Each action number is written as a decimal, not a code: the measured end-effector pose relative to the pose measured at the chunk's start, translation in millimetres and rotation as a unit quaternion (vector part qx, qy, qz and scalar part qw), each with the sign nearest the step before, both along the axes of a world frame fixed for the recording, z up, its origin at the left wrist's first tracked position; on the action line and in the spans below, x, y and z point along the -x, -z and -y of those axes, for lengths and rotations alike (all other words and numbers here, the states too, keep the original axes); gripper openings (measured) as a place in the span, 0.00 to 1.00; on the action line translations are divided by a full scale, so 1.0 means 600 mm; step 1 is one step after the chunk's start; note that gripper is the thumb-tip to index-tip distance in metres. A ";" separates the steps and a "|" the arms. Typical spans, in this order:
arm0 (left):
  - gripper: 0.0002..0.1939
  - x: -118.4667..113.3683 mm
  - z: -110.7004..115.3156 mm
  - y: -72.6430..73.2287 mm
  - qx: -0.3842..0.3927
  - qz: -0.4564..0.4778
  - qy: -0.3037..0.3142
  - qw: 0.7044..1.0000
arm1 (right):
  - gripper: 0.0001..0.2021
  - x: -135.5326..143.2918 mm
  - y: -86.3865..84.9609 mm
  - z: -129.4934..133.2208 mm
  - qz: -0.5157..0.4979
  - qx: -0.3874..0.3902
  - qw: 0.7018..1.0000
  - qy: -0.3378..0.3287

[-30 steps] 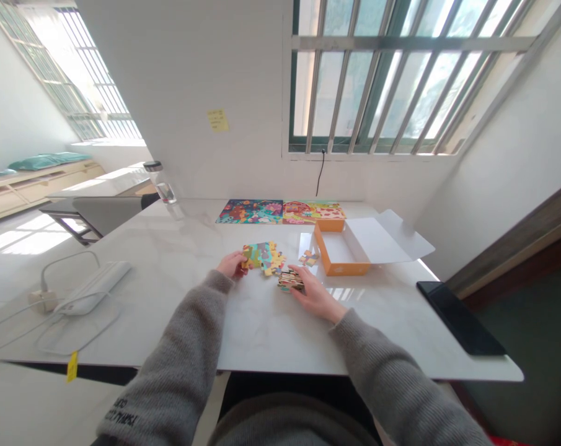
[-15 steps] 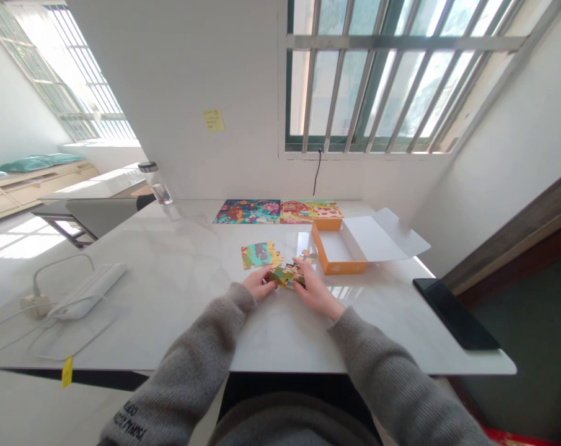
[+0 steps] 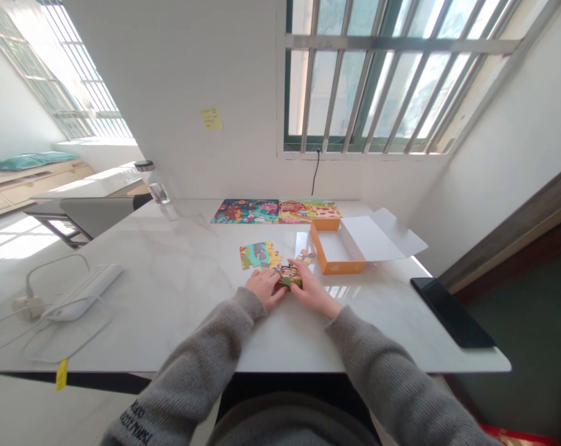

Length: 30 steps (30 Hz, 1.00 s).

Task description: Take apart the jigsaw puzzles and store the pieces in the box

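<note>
Between my two hands is a small stack of jigsaw puzzle pieces (image 3: 289, 276), colourful on top with layered edges showing. My left hand (image 3: 264, 286) closes on the stack's left side, its fingers curled. From the right, my right hand (image 3: 310, 290) grips the same stack between thumb and fingers. Just beyond my left hand lies a partly joined puzzle section (image 3: 256, 254) with a grey animal on a teal ground and a yellow right part. A few loose puzzle pieces (image 3: 305, 256) lie past my right fingers, beside the box. The hands hide part of the stack.
An orange box (image 3: 325, 254) stands right of my hands, its white lid (image 3: 377, 236) folded open. Two picture sheets (image 3: 245, 211) lie by the wall. A black tablet (image 3: 450, 313) is at right, a power strip (image 3: 85, 291) with cables at left, a bottle (image 3: 152, 183) at back left.
The spread-out puzzle pieces in my hands are now gathered into a tighter stack. My left hand has moved right, its fingers over the stack's left end. The view has shifted slightly.
</note>
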<state>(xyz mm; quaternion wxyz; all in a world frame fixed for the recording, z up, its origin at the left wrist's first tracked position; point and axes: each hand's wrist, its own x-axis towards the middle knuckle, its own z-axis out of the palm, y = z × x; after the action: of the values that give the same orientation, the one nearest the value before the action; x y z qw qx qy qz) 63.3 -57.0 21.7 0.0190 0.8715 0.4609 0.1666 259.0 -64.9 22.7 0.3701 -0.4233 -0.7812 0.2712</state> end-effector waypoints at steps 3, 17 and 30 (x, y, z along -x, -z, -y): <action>0.10 0.034 -0.021 0.002 -0.024 0.023 -0.007 0.999 | 0.31 -0.003 0.001 -0.002 0.000 -0.011 1.000 -0.006; 0.13 0.078 -0.102 0.016 -0.045 0.006 -0.038 0.998 | 0.32 -0.012 -0.002 -0.002 -0.003 -0.012 1.000 -0.007; 0.15 0.088 -0.097 0.012 -0.020 0.283 -0.018 0.959 | 0.32 -0.013 -0.002 -0.003 0.001 -0.011 1.000 -0.006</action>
<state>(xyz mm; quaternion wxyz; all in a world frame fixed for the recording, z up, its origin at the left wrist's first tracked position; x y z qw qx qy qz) 10.7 1.5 14.3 0.1283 0.7805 0.4490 0.4156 267.0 -62.8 24.0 0.3727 -0.4147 -0.7870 0.2641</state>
